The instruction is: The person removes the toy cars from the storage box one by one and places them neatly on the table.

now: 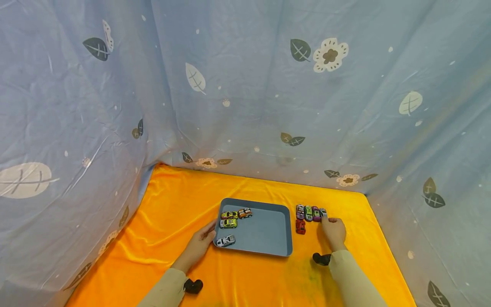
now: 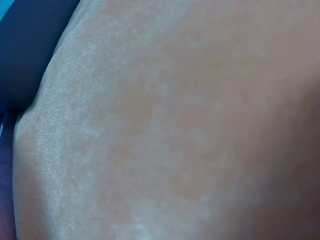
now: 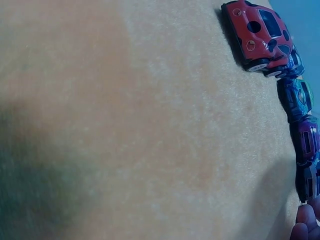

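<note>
My left hand [image 1: 202,238] holds the left edge of a blue-grey tray [image 1: 255,252]; in the left wrist view only part of the tray's wall [image 2: 35,50] shows. Inside the tray are two yellow toy cars [image 1: 229,223], an orange and white toy car [image 1: 245,213] and a silver toy car [image 1: 226,241]. Right of the tray, my right hand [image 1: 334,232] pinches the near end of a small silvery toy car [image 1: 323,212]. That car stands at the right end of a row with a purple car [image 1: 316,214], a green car [image 1: 308,213] and a multicoloured car [image 1: 300,212].
A red toy car with black spots [image 3: 260,30] sits in front of the row's left end. Orange-yellow cloth [image 1: 253,277] covers the table. Blue-grey curtains [image 1: 249,85] with leaf and flower prints hang behind and at both sides.
</note>
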A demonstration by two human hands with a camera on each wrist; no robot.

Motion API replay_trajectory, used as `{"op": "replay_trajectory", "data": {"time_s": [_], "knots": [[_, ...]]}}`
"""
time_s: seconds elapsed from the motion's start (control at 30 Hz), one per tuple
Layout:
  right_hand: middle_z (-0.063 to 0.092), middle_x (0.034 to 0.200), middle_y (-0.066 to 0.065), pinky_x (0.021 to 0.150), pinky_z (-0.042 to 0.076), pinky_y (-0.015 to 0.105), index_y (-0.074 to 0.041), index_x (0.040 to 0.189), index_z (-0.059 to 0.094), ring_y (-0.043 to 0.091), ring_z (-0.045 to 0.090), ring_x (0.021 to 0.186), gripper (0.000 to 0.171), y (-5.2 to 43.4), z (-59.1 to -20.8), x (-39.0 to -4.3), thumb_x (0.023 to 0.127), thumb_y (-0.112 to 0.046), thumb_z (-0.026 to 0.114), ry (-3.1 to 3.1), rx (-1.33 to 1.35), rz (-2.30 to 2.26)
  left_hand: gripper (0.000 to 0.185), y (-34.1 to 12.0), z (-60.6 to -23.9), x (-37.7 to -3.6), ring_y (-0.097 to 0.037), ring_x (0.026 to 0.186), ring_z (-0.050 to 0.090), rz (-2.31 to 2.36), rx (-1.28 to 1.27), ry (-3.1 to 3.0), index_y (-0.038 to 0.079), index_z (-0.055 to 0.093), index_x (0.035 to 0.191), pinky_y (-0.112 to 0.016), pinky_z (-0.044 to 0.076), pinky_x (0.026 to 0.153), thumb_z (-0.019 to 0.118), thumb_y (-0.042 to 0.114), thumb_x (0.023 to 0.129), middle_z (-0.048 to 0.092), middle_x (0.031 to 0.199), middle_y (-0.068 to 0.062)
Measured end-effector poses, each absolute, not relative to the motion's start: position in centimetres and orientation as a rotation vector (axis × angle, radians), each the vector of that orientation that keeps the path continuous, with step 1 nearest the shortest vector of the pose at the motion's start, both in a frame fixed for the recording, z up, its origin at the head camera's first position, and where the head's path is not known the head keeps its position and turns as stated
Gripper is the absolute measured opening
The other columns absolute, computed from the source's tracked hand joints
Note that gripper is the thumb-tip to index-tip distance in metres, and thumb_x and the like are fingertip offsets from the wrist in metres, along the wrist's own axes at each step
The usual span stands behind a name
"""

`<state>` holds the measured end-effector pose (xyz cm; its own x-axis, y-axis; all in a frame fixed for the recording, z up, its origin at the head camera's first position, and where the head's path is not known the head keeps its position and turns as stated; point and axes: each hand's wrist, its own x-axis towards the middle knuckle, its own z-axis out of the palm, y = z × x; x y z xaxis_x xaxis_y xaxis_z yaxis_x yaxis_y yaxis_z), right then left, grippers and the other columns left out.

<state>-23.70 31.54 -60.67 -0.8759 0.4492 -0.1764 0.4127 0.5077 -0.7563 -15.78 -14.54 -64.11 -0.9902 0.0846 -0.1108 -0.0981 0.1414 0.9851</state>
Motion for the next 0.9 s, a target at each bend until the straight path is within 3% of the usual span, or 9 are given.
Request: {"op": "replay_trajectory", "data": {"time_s": [0.27, 0.4, 0.63, 0.9], "knots": [[0.046, 0.125, 0.031, 0.101, 0.035, 0.058, 0.012, 0.128, 0.045, 0.048, 0.042, 0.115, 0.063, 31.5, -60.7, -23.8, 0.097, -0.044, 0.048, -2.651, -0.818, 1.348, 0.047, -14.6, -64.6, -15.9, -0.024, 0.135, 0.040, 1.956, -0.028, 2.269, 0.024, 0.044, 0.147, -0.047, 0.031, 0.111, 0.053, 0.021, 0.101, 0.047, 0.145, -0.002], [0.048, 0.122, 0.030, 0.096, 0.040, 0.057, 0.010, 0.130, 0.045, 0.045, 0.046, 0.110, 0.069, 31.0, -60.9, -23.9, 0.097, -0.050, 0.046, -2.579, -0.785, 1.331, 0.047, -14.7, -64.3, -15.8, -0.026, 0.135, 0.040, 1.968, -0.016, 2.268, 0.022, 0.044, 0.147, -0.048, 0.031, 0.110, 0.052, 0.020, 0.101, 0.047, 0.146, -0.004], [0.052, 0.116, 0.023, 0.082, 0.047, 0.052, 0.005, 0.129, 0.050, 0.038, 0.051, 0.100, 0.067, 28.4, -59.4, -23.9, 0.094, -0.053, 0.052, -2.494, -0.559, 1.312, 0.046, -14.8, -64.3, -15.8, -0.024, 0.136, 0.038, 1.962, -0.035, 2.274, 0.024, 0.045, 0.147, -0.047, 0.030, 0.111, 0.052, 0.021, 0.102, 0.046, 0.146, -0.002], [0.057, 0.110, 0.019, 0.077, 0.047, 0.044, -0.002, 0.124, 0.056, 0.030, 0.054, 0.089, 0.064, 23.4, -56.5, -23.5, 0.089, -0.056, 0.060, -2.515, -0.309, 1.336, 0.047, -14.6, -64.2, -16.1, -0.031, 0.134, 0.041, 1.982, -0.003, 2.267, 0.013, 0.041, 0.148, -0.050, 0.031, 0.110, 0.049, 0.013, 0.102, 0.045, 0.146, -0.011]]}}
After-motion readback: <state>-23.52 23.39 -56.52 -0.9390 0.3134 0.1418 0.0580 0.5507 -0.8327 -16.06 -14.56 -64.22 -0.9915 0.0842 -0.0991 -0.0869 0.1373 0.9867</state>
